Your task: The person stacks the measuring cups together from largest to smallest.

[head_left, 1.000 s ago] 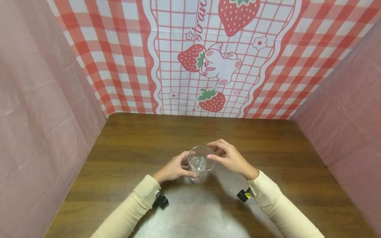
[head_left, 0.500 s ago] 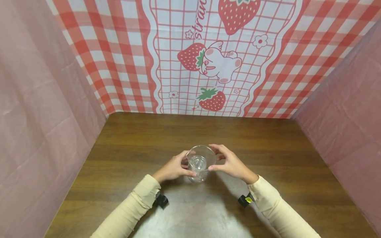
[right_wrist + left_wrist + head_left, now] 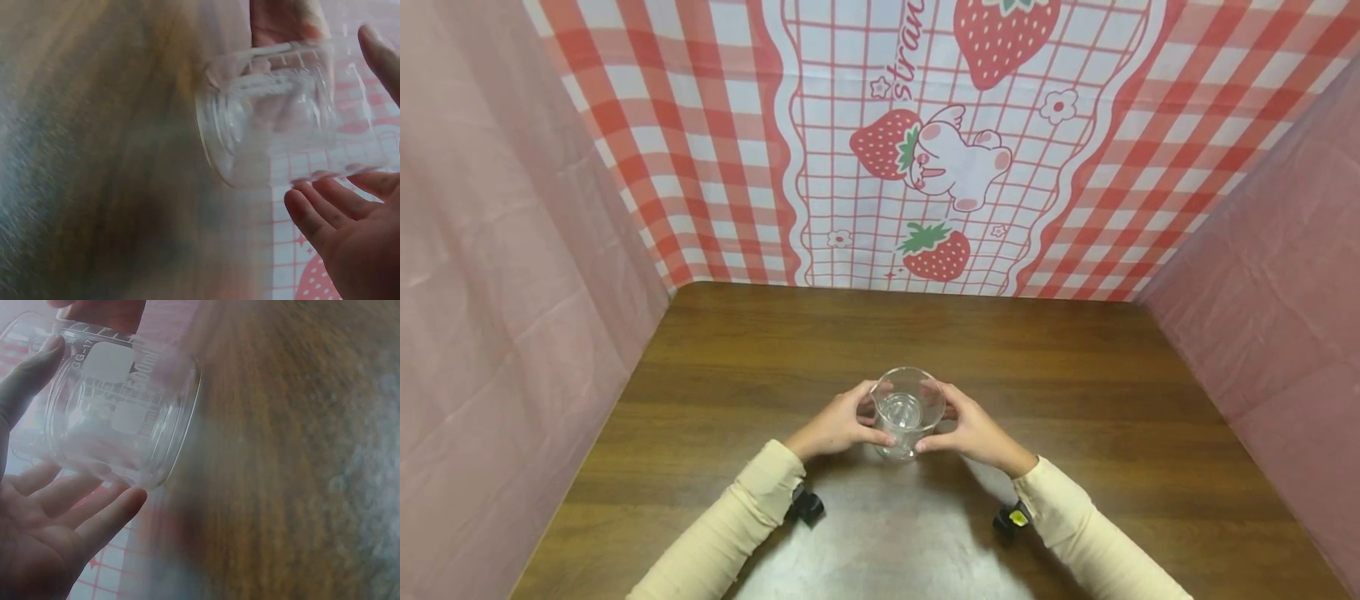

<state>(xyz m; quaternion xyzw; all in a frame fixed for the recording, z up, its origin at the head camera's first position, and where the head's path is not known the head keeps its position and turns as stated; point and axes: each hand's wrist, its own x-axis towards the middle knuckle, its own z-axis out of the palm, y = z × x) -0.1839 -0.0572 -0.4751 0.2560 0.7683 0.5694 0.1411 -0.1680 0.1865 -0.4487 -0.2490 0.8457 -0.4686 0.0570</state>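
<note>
A large clear glass beaker stands upright on the wooden table. Inside it sits a smaller glass beaker; white printed patches and markings show on both in the left wrist view. My left hand holds the large beaker from the left, thumb in front and fingers behind. From the right, my right hand wraps the same beaker, its thumb near the front wall and its fingers along the back. In the right wrist view the fingertips lie against the glass.
A red-and-white checked cloth with strawberries hangs behind the table. Pink curtains close off the left and right sides. A black wrist camera sits under the left sleeve, another under the right.
My right hand has come down from above the rim to the beaker's right side, its thumb moving lower to the front. The left hand and both beakers have stayed put.
</note>
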